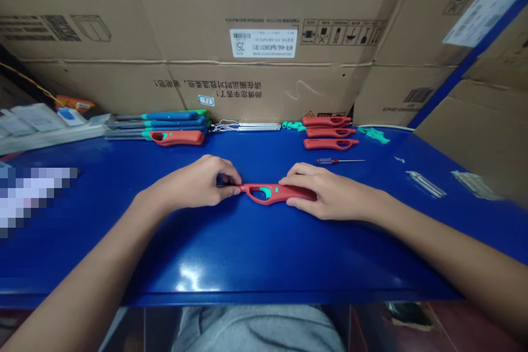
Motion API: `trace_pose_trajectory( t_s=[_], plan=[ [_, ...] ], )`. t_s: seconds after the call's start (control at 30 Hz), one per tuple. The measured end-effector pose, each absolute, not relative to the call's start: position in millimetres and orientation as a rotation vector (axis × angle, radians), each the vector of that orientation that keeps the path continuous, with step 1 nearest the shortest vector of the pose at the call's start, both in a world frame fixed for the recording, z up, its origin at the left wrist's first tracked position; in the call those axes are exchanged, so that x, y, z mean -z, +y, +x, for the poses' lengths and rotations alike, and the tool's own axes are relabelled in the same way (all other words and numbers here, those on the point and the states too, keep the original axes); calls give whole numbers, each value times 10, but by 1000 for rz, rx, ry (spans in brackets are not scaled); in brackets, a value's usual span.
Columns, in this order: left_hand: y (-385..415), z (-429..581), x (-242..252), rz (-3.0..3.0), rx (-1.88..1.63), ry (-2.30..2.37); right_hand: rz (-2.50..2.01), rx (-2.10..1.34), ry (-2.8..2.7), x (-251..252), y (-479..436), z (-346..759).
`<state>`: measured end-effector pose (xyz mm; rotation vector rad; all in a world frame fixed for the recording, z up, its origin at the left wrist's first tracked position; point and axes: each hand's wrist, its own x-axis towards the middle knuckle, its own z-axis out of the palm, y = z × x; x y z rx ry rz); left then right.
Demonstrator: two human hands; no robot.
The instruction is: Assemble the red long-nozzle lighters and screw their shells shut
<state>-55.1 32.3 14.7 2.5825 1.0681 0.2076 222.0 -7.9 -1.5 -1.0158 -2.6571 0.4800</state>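
Observation:
A red gas lighter body [280, 192] with a green trigger lies level across the middle of the blue table, its narrow end to the left. My right hand [319, 190] wraps its fingers round the thick right end. At the narrow tip, thumb and fingers of my left hand [212, 181] pinch together; the tip ends between them, and anything else in that pinch is hidden. No metal tube shows on this lighter. Just behind my right hand lies a small screwdriver [330, 161] with a purple handle.
Lighters with long tubes, one red [181, 137] and several blue [175, 122], lie back left. Metal tubes with wires [259, 127], green parts [373, 135] and red handles [330, 144] line the back. Bagged metal pieces [427, 184] lie right. Cardboard [264, 80] stands behind.

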Motion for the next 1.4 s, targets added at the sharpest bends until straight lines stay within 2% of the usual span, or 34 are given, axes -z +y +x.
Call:
trace_pose_trajectory(
  t_s=[0.6, 1.07, 1.23, 1.4],
  plan=[
    [336, -535, -147, 2520, -190, 1017, -1232, -569, -2561, 15, -34, 2144],
    [276, -341, -61, 2418, -292, 1009, -1209, -765, -2441, 22, -16, 2169],
    [365, -281, -68, 2220, -154, 1211, -1336, -840, -2368, 10, -5, 2107],
    [463, -166, -228, 2253, 99, 1136, -1315, -850, -2315, 22, 0, 2078]
  ],
)
